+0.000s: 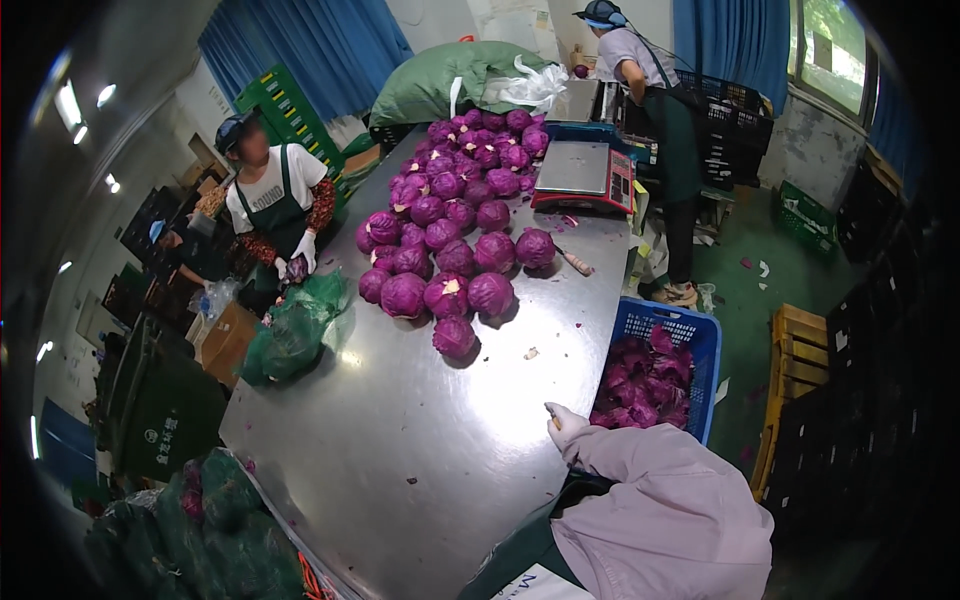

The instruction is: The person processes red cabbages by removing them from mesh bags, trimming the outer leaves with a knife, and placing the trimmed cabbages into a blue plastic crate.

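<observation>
My right hand (567, 427), in a white glove, is at the right edge of the metal table (360, 442). Its fingers are closed around a small tool (555, 421) with a yellowish part; most of it is hidden by the hand. My left hand is out of view. Many red cabbages (448, 294) are heaped on the table ahead, the closest one (454, 336) standing at the front of the heap. Just beyond my right forearm, a blue plastic crate (705, 360) holds loose purple cabbage leaves (645, 379).
A knife (574, 261) lies beside the cabbages, near a red weighing scale (581, 171). Green mesh netting (296, 330) sits at the left table edge, where a co-worker (274, 187) handles a cabbage. Filled mesh sacks (217, 517) are at lower left. Another person (645, 67) stands at the back.
</observation>
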### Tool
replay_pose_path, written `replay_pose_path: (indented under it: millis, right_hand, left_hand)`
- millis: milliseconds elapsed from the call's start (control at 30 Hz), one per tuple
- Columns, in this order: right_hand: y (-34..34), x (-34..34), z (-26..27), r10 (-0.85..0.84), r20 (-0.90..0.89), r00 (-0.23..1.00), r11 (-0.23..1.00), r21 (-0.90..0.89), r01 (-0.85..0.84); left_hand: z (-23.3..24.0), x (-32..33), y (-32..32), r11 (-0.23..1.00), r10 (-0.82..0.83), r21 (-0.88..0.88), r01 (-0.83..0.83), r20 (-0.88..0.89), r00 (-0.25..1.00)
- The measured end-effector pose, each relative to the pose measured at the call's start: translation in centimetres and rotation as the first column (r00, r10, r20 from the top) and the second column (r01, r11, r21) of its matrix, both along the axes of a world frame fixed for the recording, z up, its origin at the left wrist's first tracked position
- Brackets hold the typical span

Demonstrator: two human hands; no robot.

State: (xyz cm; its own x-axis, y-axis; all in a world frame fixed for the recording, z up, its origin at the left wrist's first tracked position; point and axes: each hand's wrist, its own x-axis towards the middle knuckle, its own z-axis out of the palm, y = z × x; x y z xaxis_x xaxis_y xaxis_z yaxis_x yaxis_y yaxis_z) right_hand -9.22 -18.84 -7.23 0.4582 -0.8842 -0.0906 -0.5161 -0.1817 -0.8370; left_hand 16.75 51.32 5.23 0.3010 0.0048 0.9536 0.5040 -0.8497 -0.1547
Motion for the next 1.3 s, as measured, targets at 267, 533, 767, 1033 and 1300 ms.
replay_pose_path:
  millis: [267,533,767,1033,1300]
  right_hand:
    - [0.2,-0.1,0.8,-0.001,-0.049,0.999,1.0,0.023,0.002]
    - [0.2,0.2,0.8,0.012,-0.047,0.999,1.0,-0.006,-0.013]
    - [0.1,0.1,-0.5,-0.006,-0.075,0.997,0.999,-0.034,0.004]
    - [0.2,0.3,0.5,0.009,-0.033,0.999,0.998,-0.056,-0.011]
    - [0.3,0.1,1.4,0.018,-0.062,0.998,0.999,-0.029,-0.02]
  left_hand:
    - [1.2,-0.9,-1.1,0.99,0.092,-0.091,-0.107,-0.15,0.984]
    - [0.6,-0.8,-1.1,0.987,0.108,0.119,-0.108,0.004,0.994]
    - [1.0,-1.0,-2.9,0.986,0.123,0.109,-0.125,0.02,0.992]
    - [0.5,-0.7,-1.7,0.994,0.081,0.072,-0.08,-0.011,0.997]
    - [2.6,-2.3,-5.3,0.946,0.125,0.295,-0.134,0.049,0.991]
